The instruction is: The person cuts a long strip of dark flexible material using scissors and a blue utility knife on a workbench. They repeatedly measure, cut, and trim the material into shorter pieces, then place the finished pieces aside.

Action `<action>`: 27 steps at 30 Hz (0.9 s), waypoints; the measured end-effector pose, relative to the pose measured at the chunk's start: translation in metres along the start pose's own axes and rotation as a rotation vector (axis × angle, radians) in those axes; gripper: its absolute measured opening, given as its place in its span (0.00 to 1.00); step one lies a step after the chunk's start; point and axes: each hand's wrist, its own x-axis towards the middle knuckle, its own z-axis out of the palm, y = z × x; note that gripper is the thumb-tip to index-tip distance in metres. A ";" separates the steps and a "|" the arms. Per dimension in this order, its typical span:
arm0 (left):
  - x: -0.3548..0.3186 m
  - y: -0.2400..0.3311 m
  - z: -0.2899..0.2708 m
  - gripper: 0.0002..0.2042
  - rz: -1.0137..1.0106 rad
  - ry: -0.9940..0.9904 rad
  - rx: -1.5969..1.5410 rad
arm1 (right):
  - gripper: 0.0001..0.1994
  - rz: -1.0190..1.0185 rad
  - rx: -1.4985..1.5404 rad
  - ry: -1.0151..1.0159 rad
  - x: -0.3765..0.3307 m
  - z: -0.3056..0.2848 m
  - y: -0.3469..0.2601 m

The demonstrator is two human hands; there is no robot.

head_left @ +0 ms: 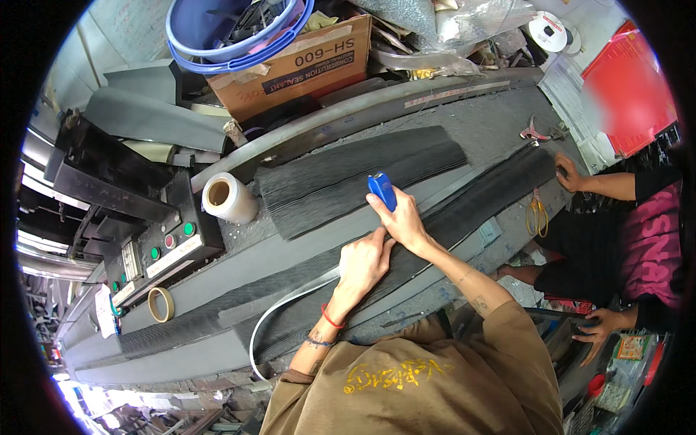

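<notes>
My right hand (402, 221) is closed round a blue handheld tool (381, 191) with a metal end, pointing away from me; its exact kind does not show. Close beside it, my left hand (362, 262) has its fingers pinched together at a long strip of dark pleated mesh (453, 206). From under that hand a thin white strip (279, 304) curves down to the left past the bench edge. What the left fingertips hold is partly hidden. A second folded piece of dark pleated mesh (355, 177) lies just beyond my hands.
On the left stand a roll of clear film (230, 199), a tape roll (161, 304) and a button panel (170, 254). A cardboard box (297, 69) and blue bucket (239, 54) sit behind. Yellow-handled scissors (537, 215) and red pliers (534, 132) lie right, near another person's hand (569, 174).
</notes>
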 end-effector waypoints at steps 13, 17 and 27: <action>-0.009 0.002 -0.013 0.20 0.063 0.057 0.182 | 0.24 -0.108 -0.201 -0.001 -0.033 -0.060 -0.035; -0.043 -0.004 -0.042 0.20 0.142 0.024 0.305 | 0.26 -0.075 -0.370 -0.048 -0.048 -0.051 -0.024; -0.133 -0.047 -0.132 0.18 -0.087 -0.119 0.469 | 0.23 -0.079 -0.127 -0.193 -0.072 0.000 -0.068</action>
